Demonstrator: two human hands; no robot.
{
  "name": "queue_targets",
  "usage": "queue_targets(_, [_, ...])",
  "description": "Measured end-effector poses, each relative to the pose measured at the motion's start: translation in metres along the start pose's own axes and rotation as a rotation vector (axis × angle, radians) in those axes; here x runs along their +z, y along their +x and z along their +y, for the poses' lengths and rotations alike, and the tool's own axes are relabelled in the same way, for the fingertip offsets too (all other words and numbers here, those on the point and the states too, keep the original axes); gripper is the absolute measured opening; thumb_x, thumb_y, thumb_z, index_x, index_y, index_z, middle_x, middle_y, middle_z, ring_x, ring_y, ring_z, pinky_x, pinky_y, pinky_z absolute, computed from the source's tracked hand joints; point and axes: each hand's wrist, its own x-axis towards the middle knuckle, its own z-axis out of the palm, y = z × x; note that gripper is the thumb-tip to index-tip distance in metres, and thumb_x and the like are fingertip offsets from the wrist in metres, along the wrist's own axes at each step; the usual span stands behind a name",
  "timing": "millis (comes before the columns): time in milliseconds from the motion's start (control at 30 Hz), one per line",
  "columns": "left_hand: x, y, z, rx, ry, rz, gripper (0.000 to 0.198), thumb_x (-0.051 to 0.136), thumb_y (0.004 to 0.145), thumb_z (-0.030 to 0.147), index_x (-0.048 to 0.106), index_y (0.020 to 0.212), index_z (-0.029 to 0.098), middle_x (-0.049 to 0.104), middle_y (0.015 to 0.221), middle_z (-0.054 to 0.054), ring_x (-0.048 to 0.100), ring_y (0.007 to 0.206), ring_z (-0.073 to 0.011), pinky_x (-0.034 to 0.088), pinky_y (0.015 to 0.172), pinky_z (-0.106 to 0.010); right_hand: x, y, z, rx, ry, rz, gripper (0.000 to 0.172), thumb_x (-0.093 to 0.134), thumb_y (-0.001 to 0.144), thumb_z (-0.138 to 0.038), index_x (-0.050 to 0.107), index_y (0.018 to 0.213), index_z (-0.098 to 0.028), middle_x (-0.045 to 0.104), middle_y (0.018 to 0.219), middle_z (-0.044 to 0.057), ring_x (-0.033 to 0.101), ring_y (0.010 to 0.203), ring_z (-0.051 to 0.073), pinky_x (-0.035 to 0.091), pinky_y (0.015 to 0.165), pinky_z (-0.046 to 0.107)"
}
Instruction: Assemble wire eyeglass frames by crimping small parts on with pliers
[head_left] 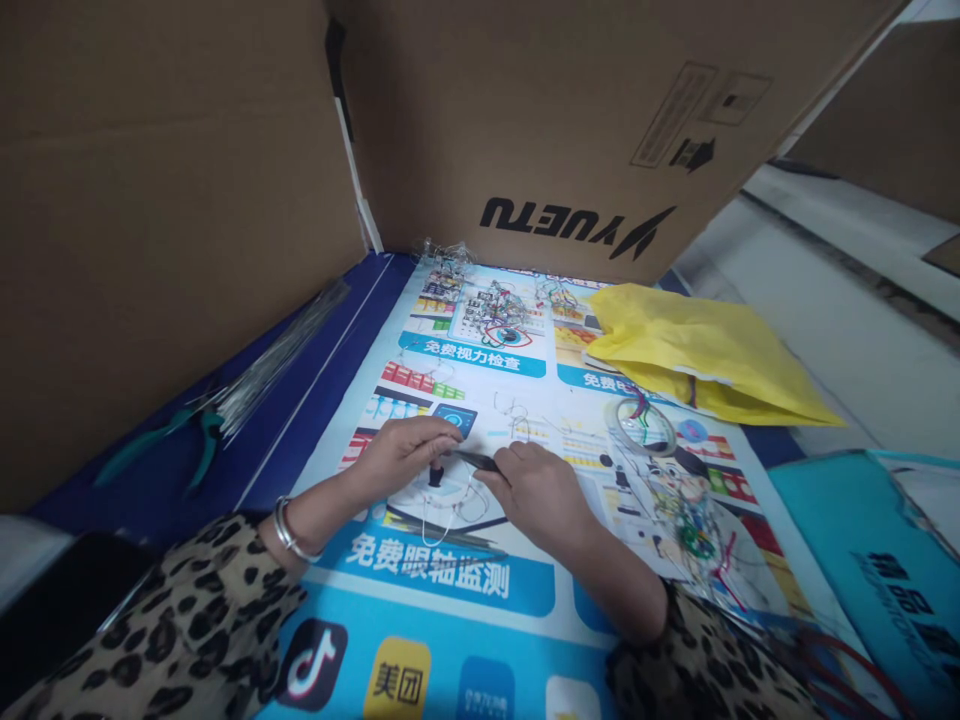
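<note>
My left hand (405,455) is closed in a pinch, with whatever lies between its fingertips too small to make out. In my right hand (541,492) is a slim dark tool (475,460) that looks like tweezers, its tip reaching to the left fingertips. A thin pale wire loop (450,522) hangs beneath the hands; where it is held is hidden. Under both hands lies a printed poster sheet (495,628). Thin dark strips (442,534) rest on it close below the hands, and loose bent wire bits (517,415) lie beyond them.
Tall cardboard panels (450,120) stand at the back and left. Teal-handled pliers (154,440) and a bundle of straight wires (274,365) lie left. A yellow bag (697,345), a clear round roll (643,428), tangled wire pieces (502,312) and a blue packet (862,540) surround the workspace.
</note>
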Motion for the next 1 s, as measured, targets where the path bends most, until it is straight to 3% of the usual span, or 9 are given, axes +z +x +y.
queue_targets(600, [-0.001, 0.0, 0.0, -0.077, -0.153, -0.083, 0.02, 0.048, 0.086, 0.029, 0.063, 0.089, 0.015, 0.06, 0.069, 0.0, 0.056, 0.052, -0.0075, 0.045, 0.048, -0.017, 0.002, -0.001, 0.003, -0.06, -0.008, -0.018, 0.038, 0.038, 0.09, -0.047, 0.059, 0.077, -0.018, 0.061, 0.074, 0.005, 0.054, 0.072, 0.017, 0.032, 0.062, 0.027])
queue_targets(800, [0.0, 0.0, 0.0, -0.099, 0.021, -0.08, 0.021, 0.045, 0.088, 0.032, 0.061, 0.092, 0.019, 0.06, 0.065, 0.003, 0.057, 0.051, -0.0081, 0.044, 0.051, -0.018, -0.005, -0.003, -0.004, 0.008, -0.053, -0.06, 0.035, 0.039, 0.09, -0.045, 0.057, 0.078, -0.018, 0.061, 0.075, 0.006, 0.055, 0.072, 0.018, 0.033, 0.06, 0.027])
queue_targets(867, [0.002, 0.001, 0.0, -0.086, 0.172, -0.042, 0.021, 0.046, 0.088, 0.033, 0.062, 0.092, 0.02, 0.064, 0.072, 0.001, 0.059, 0.059, -0.0104, 0.046, 0.057, -0.021, -0.008, -0.003, -0.005, 0.042, -0.081, -0.077, 0.034, 0.04, 0.089, -0.045, 0.057, 0.078, -0.018, 0.061, 0.075, 0.007, 0.055, 0.072, 0.019, 0.033, 0.059, 0.028])
queue_targets(1000, [0.003, 0.003, -0.005, -0.009, 0.379, 0.115, 0.024, 0.051, 0.085, 0.032, 0.059, 0.104, 0.021, 0.064, 0.1, -0.005, 0.059, 0.093, -0.0195, 0.046, 0.08, -0.032, -0.011, -0.004, 0.0, 0.09, -0.122, -0.078, 0.031, 0.043, 0.088, -0.045, 0.057, 0.08, -0.018, 0.061, 0.077, 0.007, 0.055, 0.076, 0.021, 0.034, 0.062, 0.031])
